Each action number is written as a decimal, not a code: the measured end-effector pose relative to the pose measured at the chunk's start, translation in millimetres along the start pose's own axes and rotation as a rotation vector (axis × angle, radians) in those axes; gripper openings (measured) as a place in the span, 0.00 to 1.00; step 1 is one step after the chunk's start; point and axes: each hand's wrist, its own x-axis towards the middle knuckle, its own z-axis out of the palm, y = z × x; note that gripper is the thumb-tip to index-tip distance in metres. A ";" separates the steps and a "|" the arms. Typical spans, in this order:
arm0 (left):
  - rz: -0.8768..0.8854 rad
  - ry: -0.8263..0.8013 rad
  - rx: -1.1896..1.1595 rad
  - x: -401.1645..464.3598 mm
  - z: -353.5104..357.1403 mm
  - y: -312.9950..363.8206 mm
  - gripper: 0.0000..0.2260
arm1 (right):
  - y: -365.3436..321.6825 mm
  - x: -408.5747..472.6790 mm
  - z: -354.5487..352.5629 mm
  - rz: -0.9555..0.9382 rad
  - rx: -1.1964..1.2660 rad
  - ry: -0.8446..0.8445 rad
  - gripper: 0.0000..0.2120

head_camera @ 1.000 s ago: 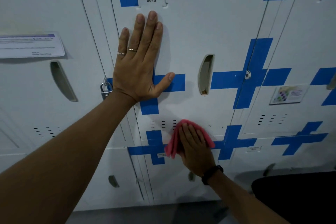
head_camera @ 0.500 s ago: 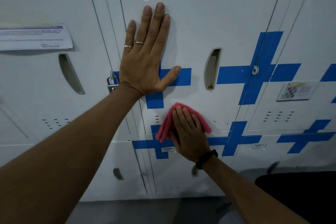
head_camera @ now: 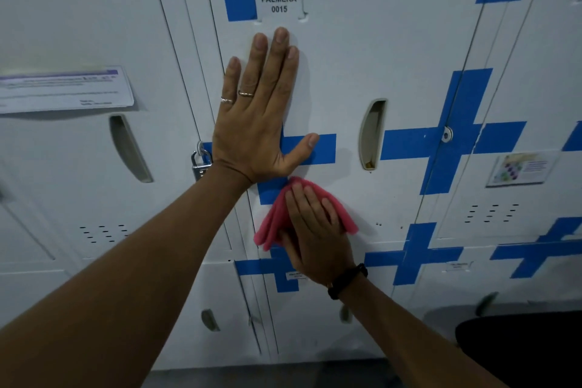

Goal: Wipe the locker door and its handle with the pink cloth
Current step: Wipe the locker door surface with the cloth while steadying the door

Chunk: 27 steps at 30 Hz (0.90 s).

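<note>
The white locker door (head_camera: 362,50) carries blue tape crosses and a label reading PALMERA 0015 (head_camera: 279,3). Its recessed handle (head_camera: 373,134) is a vertical slot right of centre. My left hand (head_camera: 261,116) lies flat on the door below the label, fingers spread, two rings on it, holding nothing. My right hand (head_camera: 315,230), a black band on its wrist, presses the folded pink cloth (head_camera: 277,217) against the lower part of the door, just under my left wrist. The cloth is to the lower left of the handle and does not touch it.
A silver padlock (head_camera: 200,164) hangs at the door's left edge beside my left wrist. The locker to the left has a paper notice (head_camera: 63,90) and its own slot handle (head_camera: 129,148). A sticker (head_camera: 521,168) sits on the right locker. A dark object (head_camera: 519,346) fills the lower right corner.
My right hand has slid the pink cloth up the door, from the lower blue cross to just beneath my left wrist. My left hand has stayed flat on the door.
</note>
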 end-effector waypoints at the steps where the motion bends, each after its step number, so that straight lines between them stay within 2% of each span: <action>1: 0.002 0.002 0.008 -0.1 -0.2 -0.5 0.44 | 3.2 -14.4 5.7 -0.004 -0.002 -0.025 0.34; 4: 0.009 0.012 0.009 -0.3 0.4 -0.5 0.44 | 15.8 -73.3 17.8 0.004 -0.026 -0.184 0.41; 7: 0.014 0.016 0.015 0.3 1.7 -1.7 0.44 | 29.3 -100.1 17.2 -0.032 -0.023 -0.252 0.39; 11: 0.014 0.030 0.022 -0.5 1.8 -2.1 0.44 | 41.1 -67.3 -1.4 -0.124 -0.019 -0.215 0.37; 15: 0.008 0.014 0.025 -0.8 2.9 -2.2 0.44 | 39.6 -13.4 -19.8 0.020 -0.039 -0.035 0.36; 18: 0.012 0.006 0.025 0.2 1.6 -1.0 0.44 | 42.8 -24.2 -12.9 0.041 -0.041 0.044 0.37; 21: 0.010 0.000 0.022 -1.0 0.6 -0.3 0.44 | 47.1 -84.5 -8.3 0.172 -0.028 -0.084 0.48; 24: 0.018 0.013 0.019 -0.5 1.5 -1.7 0.44 | 53.8 -107.8 -16.9 0.177 -0.072 -0.226 0.58; 27: 0.020 0.025 0.024 -0.6 2.1 -2.6 0.45 | 56.9 -54.9 -28.8 0.207 -0.079 -0.115 0.49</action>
